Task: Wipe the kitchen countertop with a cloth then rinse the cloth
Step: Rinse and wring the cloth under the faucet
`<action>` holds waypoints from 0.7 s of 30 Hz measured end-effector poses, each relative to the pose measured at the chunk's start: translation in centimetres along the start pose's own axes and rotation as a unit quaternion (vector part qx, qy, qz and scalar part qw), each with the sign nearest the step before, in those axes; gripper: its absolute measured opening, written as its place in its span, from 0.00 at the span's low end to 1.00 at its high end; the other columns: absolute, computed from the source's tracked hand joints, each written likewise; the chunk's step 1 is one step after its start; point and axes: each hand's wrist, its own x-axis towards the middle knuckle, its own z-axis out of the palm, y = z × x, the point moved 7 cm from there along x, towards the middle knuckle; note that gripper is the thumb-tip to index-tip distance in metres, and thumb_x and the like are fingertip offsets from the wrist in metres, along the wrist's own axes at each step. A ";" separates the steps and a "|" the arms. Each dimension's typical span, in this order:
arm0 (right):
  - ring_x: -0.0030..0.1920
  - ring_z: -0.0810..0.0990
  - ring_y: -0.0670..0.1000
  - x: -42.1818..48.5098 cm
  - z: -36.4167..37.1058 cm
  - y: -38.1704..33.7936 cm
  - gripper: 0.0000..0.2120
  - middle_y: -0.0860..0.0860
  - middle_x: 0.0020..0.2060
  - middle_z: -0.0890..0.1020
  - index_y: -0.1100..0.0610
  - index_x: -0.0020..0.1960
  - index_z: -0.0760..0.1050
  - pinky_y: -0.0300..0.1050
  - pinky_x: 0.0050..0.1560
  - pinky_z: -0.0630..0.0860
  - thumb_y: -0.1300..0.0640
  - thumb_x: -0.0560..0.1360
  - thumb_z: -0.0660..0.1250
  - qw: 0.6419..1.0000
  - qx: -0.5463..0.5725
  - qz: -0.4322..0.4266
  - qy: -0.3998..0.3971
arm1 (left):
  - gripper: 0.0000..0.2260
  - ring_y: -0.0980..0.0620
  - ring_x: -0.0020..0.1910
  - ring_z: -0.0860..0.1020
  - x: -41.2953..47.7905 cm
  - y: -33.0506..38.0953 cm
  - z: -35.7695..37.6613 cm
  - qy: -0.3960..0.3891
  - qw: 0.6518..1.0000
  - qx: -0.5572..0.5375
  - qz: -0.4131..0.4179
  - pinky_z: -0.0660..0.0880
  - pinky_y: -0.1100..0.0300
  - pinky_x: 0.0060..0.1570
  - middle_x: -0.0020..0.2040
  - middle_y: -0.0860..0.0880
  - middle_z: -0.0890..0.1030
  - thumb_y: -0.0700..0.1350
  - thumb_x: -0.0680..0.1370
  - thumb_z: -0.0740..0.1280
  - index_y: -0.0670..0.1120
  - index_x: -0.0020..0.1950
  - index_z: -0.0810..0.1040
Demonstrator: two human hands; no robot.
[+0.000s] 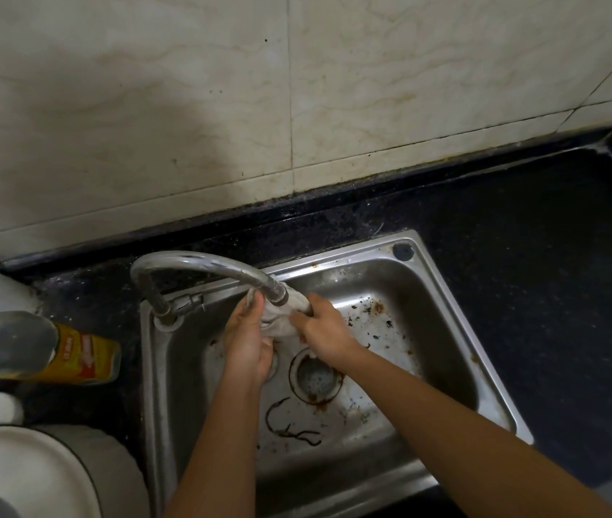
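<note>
- The small pale grey cloth (278, 325) is bunched up in the middle of the frame. It sits right under the mouth of the curved silver metal tap (199, 261).
- The left hand (248, 338) holds its left end with curled fingers. The right hand (321, 327) pinches its right end. Both hands touch it, so neither is nearer.
- The bunch lies side to side between the two hands.
- I cannot tell if water is running.
- All around is the dirty steel sink (431, 330), with its round drain (315, 377) just below the hands.
- A clear bottle with a yellow label (72, 355) is at the left, on the black stone countertop (540, 263). Nothing blocks the cloth.
</note>
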 end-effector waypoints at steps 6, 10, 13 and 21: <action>0.33 0.74 0.50 -1.2 0.3 -3.3 0.16 0.51 0.35 0.76 0.58 0.51 0.67 0.48 0.32 0.72 0.45 0.82 0.50 0.972 -0.200 -0.127 0.011 | 0.19 0.53 0.37 0.77 -0.3 -0.3 -0.6 0.063 0.985 0.159 -0.037 0.71 0.62 0.32 0.42 0.47 0.81 0.58 0.80 0.58 0.45 0.52 0.79; 0.29 0.75 0.50 -2.4 1.9 -5.0 0.22 0.50 0.27 0.74 0.57 0.45 0.72 0.43 0.33 0.71 0.42 0.81 0.49 0.939 -0.283 -0.195 -0.005 | 0.15 0.54 0.28 0.76 -0.8 -0.6 0.4 0.041 0.986 0.133 -0.089 0.72 0.63 0.27 0.24 0.51 0.77 0.51 0.81 0.57 0.46 0.40 0.74; 0.27 0.74 0.52 -2.8 2.1 -5.3 0.27 0.52 0.25 0.74 0.59 0.39 0.74 0.44 0.33 0.70 0.43 0.81 0.47 0.914 -0.329 -0.234 0.032 | 0.16 0.53 0.24 0.71 -1.1 -1.0 0.5 0.039 0.985 0.112 -0.124 0.68 0.62 0.24 0.25 0.49 0.70 0.46 0.82 0.55 0.46 0.35 0.70; 0.28 0.74 0.49 0.5 0.2 -2.9 0.24 0.51 0.27 0.75 0.55 0.31 0.69 0.41 0.30 0.68 0.47 0.82 0.51 0.972 -0.218 -0.051 0.071 | 0.10 0.51 0.35 0.79 -1.5 -0.3 1.3 0.024 0.988 0.130 -0.084 0.75 0.61 0.31 0.38 0.47 0.83 0.46 0.79 0.62 0.43 0.46 0.81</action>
